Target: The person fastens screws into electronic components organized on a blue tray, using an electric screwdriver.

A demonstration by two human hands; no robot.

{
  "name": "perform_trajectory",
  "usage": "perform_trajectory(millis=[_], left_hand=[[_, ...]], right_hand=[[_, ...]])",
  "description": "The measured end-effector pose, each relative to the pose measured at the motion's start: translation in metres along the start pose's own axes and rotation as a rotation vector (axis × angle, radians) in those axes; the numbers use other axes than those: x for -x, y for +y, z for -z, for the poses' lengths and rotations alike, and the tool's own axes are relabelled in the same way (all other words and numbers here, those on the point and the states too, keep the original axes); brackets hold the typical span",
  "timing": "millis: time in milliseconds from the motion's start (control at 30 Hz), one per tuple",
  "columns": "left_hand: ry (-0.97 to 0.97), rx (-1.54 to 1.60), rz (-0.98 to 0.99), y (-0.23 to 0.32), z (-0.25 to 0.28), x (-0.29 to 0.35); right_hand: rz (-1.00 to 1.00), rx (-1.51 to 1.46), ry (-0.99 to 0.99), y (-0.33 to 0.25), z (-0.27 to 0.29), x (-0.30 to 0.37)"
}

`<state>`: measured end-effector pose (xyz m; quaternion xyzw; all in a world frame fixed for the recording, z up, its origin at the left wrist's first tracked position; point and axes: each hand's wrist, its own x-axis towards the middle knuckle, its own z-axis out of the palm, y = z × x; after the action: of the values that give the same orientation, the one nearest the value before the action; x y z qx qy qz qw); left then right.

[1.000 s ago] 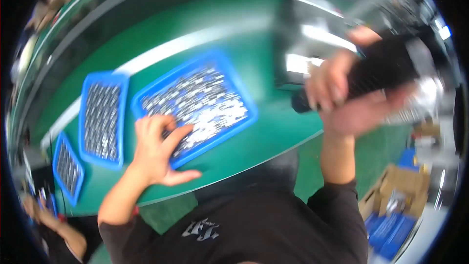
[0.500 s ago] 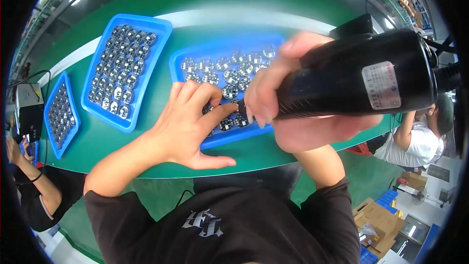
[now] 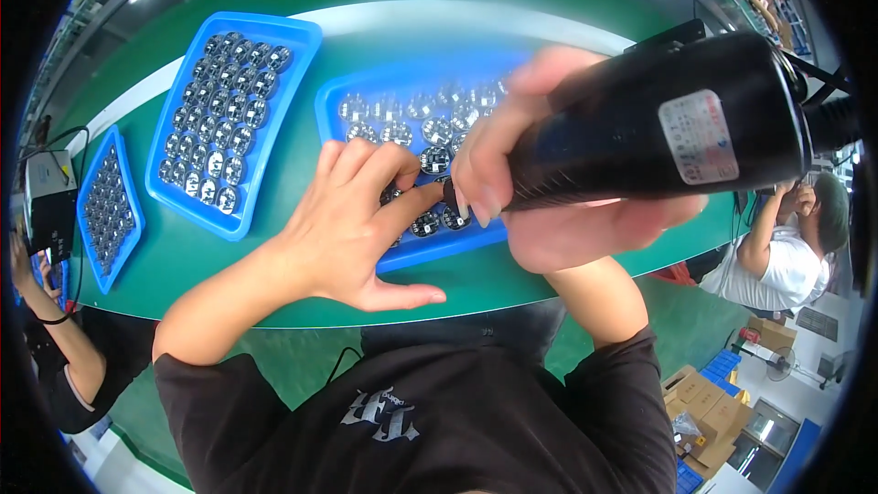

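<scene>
My right hand point(image 3: 585, 236) is wrapped round a thick black electric screwdriver point(image 3: 631, 133), held slanted with its tip end toward the tray. The tip is mostly hidden behind my fingers. Under both hands lies a blue tray point(image 3: 326, 128) with rows of small round circuit boards point(image 3: 433, 161). My left hand point(image 3: 347, 229) rests over the tray's near left part, thumb stretched out and fingers apart. Its index fingertip reaches the screwdriver's tip end, by a board at the near side; whether it presses that board cannot be made out.
To the left are a second blue tray point(image 3: 247, 210) of round boards and a smaller-looking one point(image 3: 135, 236). Beyond that sits a dark box point(image 3: 50, 206) with cables. Another person's arm point(image 3: 78, 348) is at the left, a person in white point(image 3: 768, 261) at the right. Cartons point(image 3: 709, 407) stand lower right.
The whole view has shifted slightly. The screwdriver and my right hand sit a little higher and further left in the picture; my left hand keeps nearly the same pose.
</scene>
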<state>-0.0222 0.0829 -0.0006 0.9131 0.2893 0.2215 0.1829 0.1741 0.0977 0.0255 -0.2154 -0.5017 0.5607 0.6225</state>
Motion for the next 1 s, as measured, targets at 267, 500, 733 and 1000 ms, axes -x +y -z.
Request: perform_trajectory(millis=[267, 500, 733, 1000], left_hand=[[0.041, -0.019, -0.019, -0.002, 0.0, 0.002], [0.015, -0.042, -0.017, 0.002, 0.001, -0.004], [0.082, 0.014, -0.045, -0.002, 0.001, 0.001], [0.395, 0.145, -0.152, -0.03, 0.002, 0.006]], right_hand=[[-0.18, 0.212, -0.053, -0.011, -0.01, 0.003], [-0.141, 0.174, -0.036, -0.003, -0.001, 0.009], [0.201, -0.169, -0.166, -0.053, 0.024, 0.007], [0.251, 0.112, 0.12, -0.136, 0.084, 0.065]])
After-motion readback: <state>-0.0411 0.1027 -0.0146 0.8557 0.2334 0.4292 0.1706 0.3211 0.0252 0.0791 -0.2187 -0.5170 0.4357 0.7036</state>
